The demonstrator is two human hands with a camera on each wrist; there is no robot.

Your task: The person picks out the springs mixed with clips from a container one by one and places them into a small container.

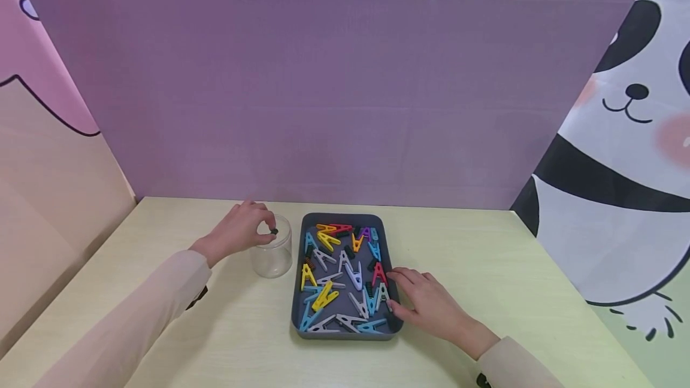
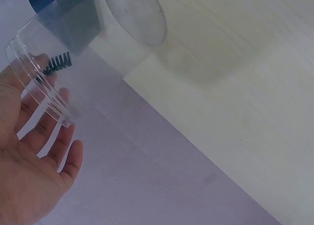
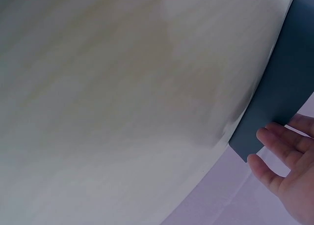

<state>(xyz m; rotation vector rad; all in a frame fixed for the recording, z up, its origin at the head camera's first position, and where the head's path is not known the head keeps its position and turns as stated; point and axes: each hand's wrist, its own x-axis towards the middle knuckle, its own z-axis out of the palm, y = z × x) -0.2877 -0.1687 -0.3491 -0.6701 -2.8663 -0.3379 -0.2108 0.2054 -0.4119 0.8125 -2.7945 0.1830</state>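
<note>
My left hand pinches a small black coil spring between thumb and finger at the mouth of a clear jar. The spring is seen through the jar's wall in the left wrist view. The jar stands upright on the table, left of a dark grey tray. In the tray lie plastic clothespins in several colours, such as a yellow clothespin and a red clothespin, with more small black coils among them. My right hand rests its fingertips on the tray's right rim, fingers relaxed.
The pale wooden table ends at a purple backdrop behind the tray. Printed panels stand at both sides, with a panda on the right one.
</note>
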